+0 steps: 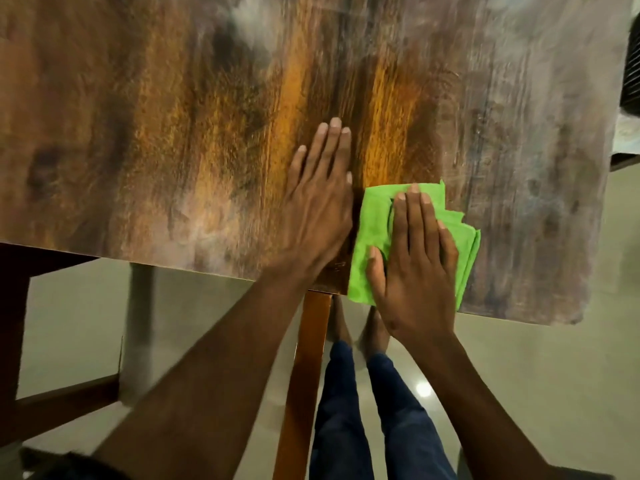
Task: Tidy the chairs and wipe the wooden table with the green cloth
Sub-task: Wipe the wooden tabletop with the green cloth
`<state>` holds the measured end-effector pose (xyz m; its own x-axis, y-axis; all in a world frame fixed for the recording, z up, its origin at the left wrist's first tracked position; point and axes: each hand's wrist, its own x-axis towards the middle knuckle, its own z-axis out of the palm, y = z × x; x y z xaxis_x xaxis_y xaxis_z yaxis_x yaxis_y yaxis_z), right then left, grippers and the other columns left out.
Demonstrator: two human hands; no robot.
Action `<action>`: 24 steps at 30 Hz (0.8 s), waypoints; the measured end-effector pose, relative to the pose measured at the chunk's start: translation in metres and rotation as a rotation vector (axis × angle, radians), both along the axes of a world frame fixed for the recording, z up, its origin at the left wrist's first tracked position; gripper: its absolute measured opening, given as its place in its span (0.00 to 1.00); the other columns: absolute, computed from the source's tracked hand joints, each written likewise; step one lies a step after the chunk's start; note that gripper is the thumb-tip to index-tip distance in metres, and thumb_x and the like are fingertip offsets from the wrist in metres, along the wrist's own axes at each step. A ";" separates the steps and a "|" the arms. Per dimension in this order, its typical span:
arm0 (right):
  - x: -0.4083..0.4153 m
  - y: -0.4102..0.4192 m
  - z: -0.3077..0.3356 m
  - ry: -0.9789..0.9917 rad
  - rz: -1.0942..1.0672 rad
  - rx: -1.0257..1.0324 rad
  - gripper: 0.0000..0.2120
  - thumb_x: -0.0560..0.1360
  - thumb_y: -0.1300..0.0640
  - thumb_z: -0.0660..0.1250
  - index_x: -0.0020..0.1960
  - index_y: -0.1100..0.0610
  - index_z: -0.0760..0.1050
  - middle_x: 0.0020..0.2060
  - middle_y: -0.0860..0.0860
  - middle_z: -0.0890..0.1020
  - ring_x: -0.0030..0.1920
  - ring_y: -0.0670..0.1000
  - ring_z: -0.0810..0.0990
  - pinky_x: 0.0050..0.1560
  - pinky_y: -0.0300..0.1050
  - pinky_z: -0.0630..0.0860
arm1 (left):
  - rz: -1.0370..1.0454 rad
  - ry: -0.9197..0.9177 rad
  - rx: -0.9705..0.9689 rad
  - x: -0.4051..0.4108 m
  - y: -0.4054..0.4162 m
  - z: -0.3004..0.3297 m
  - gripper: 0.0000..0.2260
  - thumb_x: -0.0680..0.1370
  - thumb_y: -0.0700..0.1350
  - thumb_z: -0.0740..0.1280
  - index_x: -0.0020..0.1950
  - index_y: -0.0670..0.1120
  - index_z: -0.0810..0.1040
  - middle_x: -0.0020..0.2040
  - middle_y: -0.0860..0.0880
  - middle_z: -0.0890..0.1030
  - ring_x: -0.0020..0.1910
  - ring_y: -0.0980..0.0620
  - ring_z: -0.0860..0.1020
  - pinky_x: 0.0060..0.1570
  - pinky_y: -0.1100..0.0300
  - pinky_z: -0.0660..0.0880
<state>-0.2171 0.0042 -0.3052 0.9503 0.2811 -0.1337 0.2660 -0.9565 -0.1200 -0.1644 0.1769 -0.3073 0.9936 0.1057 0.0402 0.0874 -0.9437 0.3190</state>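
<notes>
The wooden table (173,116) fills most of the view, its grain running away from the person in streaks of orange, brown and grey, with pale smears across the far and right parts. Its near edge runs slantwise from the left down towards the right corner. Below that edge lies a glossy pale floor (536,375) that catches a spot of light. At the left, under the tabletop, stands a dark wooden frame (14,323), probably part of a chair, though too little of it shows to be sure. A brown table leg (308,375) drops from the near edge between the two forearms, and beside it are the person's legs in dark blue trousers (346,410) and bare feet.

The green cloth (375,230) lies folded in layers on the tabletop at the near edge, its lower part overhanging slightly. The right hand (415,265) lies flat on the cloth, fingers straight and together, thumb out to the side, pressing it down. The left hand (320,202) rests palm-down on the bare wood just beside the cloth, fingers straight.
</notes>
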 end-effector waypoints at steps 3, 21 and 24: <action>0.023 0.001 -0.002 -0.024 -0.007 0.025 0.35 0.86 0.41 0.49 0.87 0.57 0.46 0.87 0.54 0.48 0.86 0.53 0.47 0.84 0.55 0.49 | -0.006 0.002 -0.008 0.007 -0.009 -0.004 0.26 0.88 0.44 0.51 0.86 0.42 0.55 0.87 0.43 0.55 0.86 0.47 0.53 0.84 0.48 0.51; 0.044 -0.020 0.007 0.037 -0.039 0.051 0.35 0.87 0.42 0.49 0.87 0.57 0.42 0.87 0.54 0.44 0.86 0.52 0.43 0.85 0.56 0.49 | -0.018 0.072 0.020 0.007 -0.010 -0.003 0.27 0.89 0.46 0.49 0.87 0.43 0.47 0.88 0.44 0.48 0.87 0.48 0.45 0.85 0.46 0.50; 0.008 -0.028 0.005 0.068 -0.019 0.027 0.37 0.86 0.43 0.53 0.87 0.57 0.42 0.87 0.54 0.43 0.86 0.52 0.42 0.85 0.57 0.50 | -0.017 0.071 0.024 0.008 -0.010 -0.004 0.27 0.88 0.45 0.50 0.87 0.43 0.48 0.88 0.44 0.48 0.87 0.48 0.45 0.85 0.45 0.50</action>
